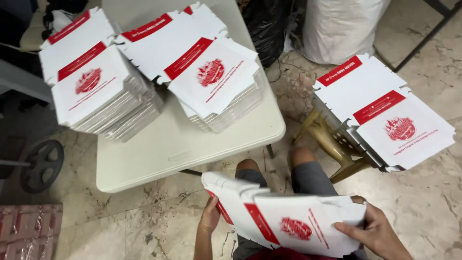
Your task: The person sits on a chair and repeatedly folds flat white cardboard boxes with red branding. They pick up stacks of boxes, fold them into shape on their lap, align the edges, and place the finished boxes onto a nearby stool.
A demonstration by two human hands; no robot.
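one camera, worn on the head, looks steeply down past the seated person's knees to the floor (423,202). the lap sits close at the bottom edge, and the white counter (159,159) lies just ahead, farther off.

A flat, unfolded white cardboard box blank (288,221) with red bands and a round red emblem is lying tilted across the person's lap, printed side up. Its notched left edge is lifting higher than the right. It is sitting low in the view, below the white surface (159,154), with both ends being held.
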